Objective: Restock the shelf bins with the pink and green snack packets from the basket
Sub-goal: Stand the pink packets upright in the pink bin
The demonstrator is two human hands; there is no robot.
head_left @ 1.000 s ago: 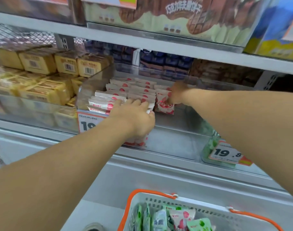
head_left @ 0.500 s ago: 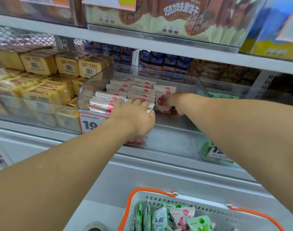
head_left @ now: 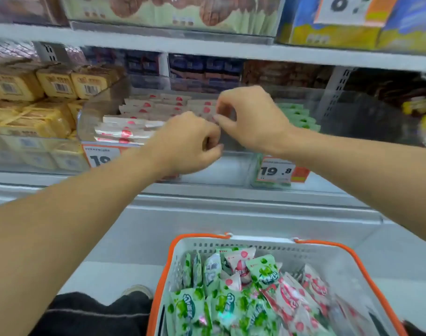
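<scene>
two hands over clear shelf bin [head_left: 231,166]: left hand [head_left: 190,144] fingers curled, right hand [head_left: 250,117] pinching, whether either grip holds anything is unclear. pink packets [head_left: 139,122] in bin; pink and green packets [head_left: 246,294] fill basket [head_left: 328,253] below.

Shelf goods around the restocking spot.
Left: yellow barcoded packs [head_left: 25,103] stacked in a clear bin. Behind, at mid-shelf: dark blue packets [head_left: 202,69], brown ones [head_left: 282,73] beside them. Above: green-and-brown bags [head_left: 173,13], blue-and-yellow packs [head_left: 367,30] carrying a price card [head_left: 350,8]. Below, on the bin fronts: orange price tags [head_left: 280,171].
</scene>
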